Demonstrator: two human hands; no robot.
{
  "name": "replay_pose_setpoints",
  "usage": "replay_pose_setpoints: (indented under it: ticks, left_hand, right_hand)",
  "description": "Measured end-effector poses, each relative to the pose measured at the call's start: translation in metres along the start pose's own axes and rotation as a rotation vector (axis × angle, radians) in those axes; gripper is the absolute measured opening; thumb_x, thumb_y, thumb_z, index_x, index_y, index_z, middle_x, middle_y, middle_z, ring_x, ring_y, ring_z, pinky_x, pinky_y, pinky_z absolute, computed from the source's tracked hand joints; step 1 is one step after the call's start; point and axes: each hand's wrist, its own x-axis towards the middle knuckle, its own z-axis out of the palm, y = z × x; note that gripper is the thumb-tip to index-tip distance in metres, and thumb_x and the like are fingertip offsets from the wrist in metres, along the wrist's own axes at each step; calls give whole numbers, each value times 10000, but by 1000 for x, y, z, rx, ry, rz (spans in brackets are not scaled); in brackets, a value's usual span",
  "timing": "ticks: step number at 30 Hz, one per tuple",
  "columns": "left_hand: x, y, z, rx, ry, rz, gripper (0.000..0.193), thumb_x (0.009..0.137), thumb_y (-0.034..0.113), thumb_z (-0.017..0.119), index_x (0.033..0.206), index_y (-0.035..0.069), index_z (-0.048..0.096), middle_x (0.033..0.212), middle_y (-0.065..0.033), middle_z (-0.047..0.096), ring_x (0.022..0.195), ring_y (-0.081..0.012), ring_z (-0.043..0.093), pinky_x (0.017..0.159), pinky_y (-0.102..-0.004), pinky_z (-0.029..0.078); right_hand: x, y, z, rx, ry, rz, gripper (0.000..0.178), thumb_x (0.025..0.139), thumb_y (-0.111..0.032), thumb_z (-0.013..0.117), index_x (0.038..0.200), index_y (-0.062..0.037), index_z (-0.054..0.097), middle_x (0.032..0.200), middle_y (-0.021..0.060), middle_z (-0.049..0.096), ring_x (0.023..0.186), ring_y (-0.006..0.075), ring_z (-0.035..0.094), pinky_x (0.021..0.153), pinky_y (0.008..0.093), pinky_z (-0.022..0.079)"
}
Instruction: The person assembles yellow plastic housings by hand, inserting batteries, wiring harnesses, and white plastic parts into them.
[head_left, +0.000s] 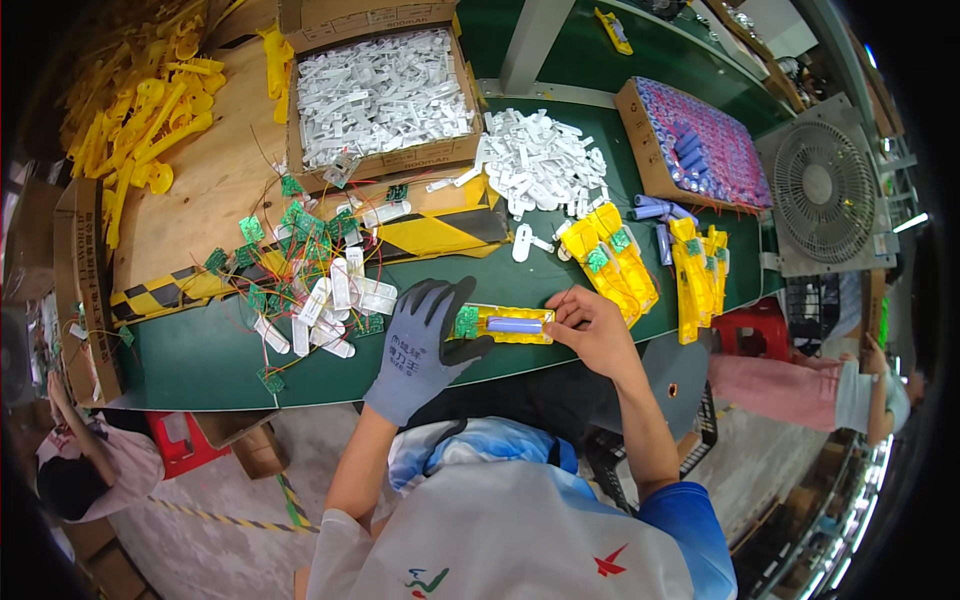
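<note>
In front of me at the bench's near edge is a yellow plastic casing (pixel 533 338), lying lengthwise from left to right. A green circuit board (pixel 467 321) sits in its left part, and a purple cylindrical battery cell (pixel 514 325) lies in the trough to the right of it. My left hand (pixel 424 345), in a grey glove with dark fingertips, grips the casing's left end between thumb and fingers. Bare, my right hand (pixel 592 330) has its thumb and fingertips closed on the right end, beside the cell's end. Whether they also pinch a small part is hidden.
Left of the casing are wired circuit boards (pixel 302 228) and white plastic pieces (pixel 341 286). Behind stand a carton of white parts (pixel 388 95), a loose white pile (pixel 540 155) and a box of purple cells (pixel 700 140). Yellow casings with boards (pixel 612 262) lie right, near a fan (pixel 824 184).
</note>
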Motion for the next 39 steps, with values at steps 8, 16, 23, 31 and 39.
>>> replay_pose_setpoints:
  ticks: [8, 16, 23, 31, 39]
  left_hand:
    - [-9, -10, -9, -404, 19, -251, 584, 911, -51, 643, 1478, 15, 520, 1344, -221, 667, 1221, -418, 633, 1052, -454, 497]
    - [-9, -3, -16, -549, 81, -385, 621, 893, -62, 573, 1506, 19, 514, 1375, -219, 660, 1238, -433, 631, 1069, -418, 497]
    - [-6, -8, 3, -131, 3, -59, 564, 817, 75, 791, 1352, 60, 615, 1316, -213, 626, 1192, -428, 604, 1036, -519, 495]
    - [-17, -16, 10, 116, -78, 53, 525, 816, 154, 811, 1297, 77, 615, 1349, -173, 587, 1291, -410, 536, 1109, -572, 438]
    - [-6, -4, 5, 183, -117, 16, 492, 837, 178, 788, 1302, 97, 651, 1342, -154, 608, 1259, -399, 558, 1084, -543, 464]
  right_hand:
    - [-12, -23, -4, -235, -87, -274, 408, 870, -62, 829, 1268, -80, 744, 1122, 38, 649, 731, 115, 617, 664, 259, 536]
    - [-13, -28, -28, -392, -35, -470, 540, 747, -105, 947, 1251, -63, 760, 1042, 48, 664, 775, 140, 668, 683, 270, 558]
    - [-14, -60, -86, -536, 197, -497, 529, 694, -102, 963, 1184, -37, 776, 1010, 59, 691, 757, 149, 655, 668, 276, 539]
    - [142, -90, -161, -680, 792, -473, 494, 780, -365, 875, 1125, -21, 795, 1001, 204, 753, 928, 388, 728, 819, 463, 568]
    - [393, -133, -152, -611, 1028, -238, 329, 768, -282, 876, 929, -17, 768, 1002, 241, 752, 949, 421, 761, 845, 473, 634]
